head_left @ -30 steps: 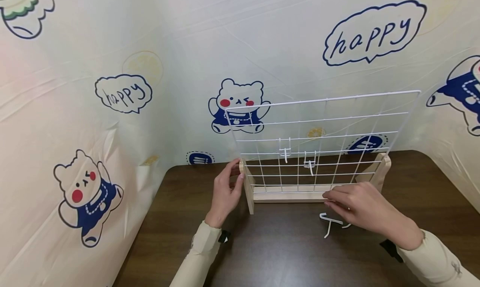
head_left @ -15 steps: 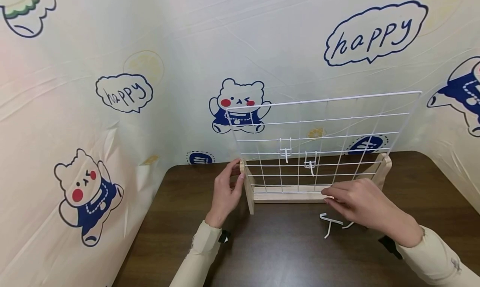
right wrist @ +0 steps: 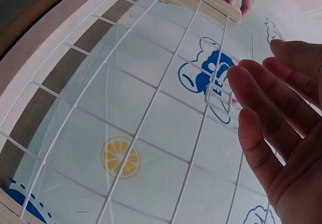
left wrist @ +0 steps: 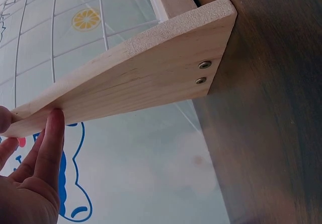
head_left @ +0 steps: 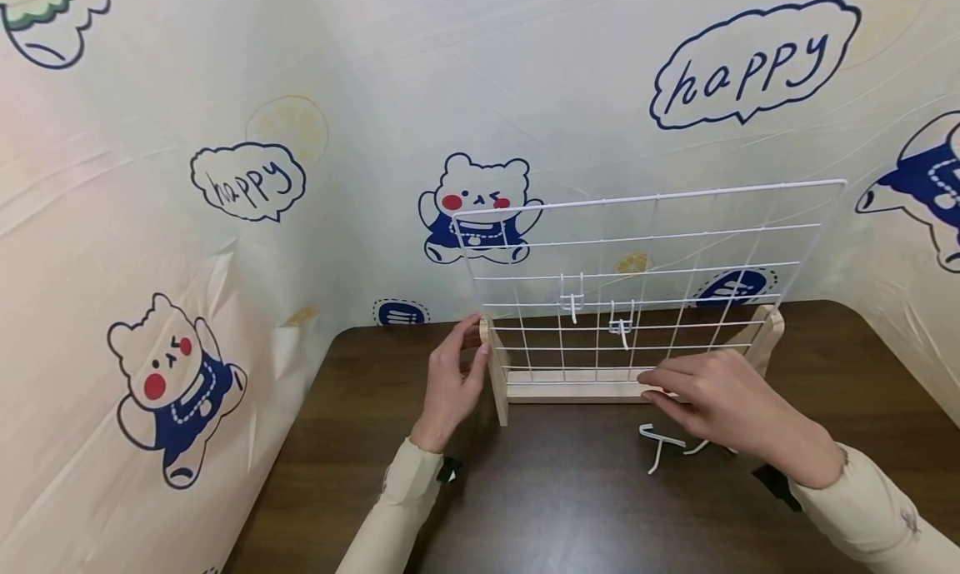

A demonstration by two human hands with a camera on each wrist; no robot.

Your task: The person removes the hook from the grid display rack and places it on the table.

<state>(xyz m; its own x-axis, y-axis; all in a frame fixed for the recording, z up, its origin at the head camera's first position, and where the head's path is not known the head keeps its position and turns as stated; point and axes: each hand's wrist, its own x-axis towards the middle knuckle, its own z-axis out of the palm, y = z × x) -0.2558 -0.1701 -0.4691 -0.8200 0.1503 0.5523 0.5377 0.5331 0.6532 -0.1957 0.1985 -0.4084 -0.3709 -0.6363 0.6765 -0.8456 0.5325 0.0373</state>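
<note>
Both hands are at the wire grid rack (head_left: 645,282) standing on the tabletop (head_left: 570,507): the left hand (head_left: 450,382) keeps its straight fingers on the wooden end post (head_left: 495,374), while the right hand (head_left: 720,407), fingers loosely extended, has lifted slightly from a second ago toward the base rail (head_left: 570,386). Loose white hooks (head_left: 663,442) lie just beneath it, with bare tabletop in front.

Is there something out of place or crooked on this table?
Slightly. Two white hooks lie loose on the table before the wire grid, beside the right hand, while two others hang on it. The grid leans backward in its wooden stand. Nothing looks damaged.
</note>
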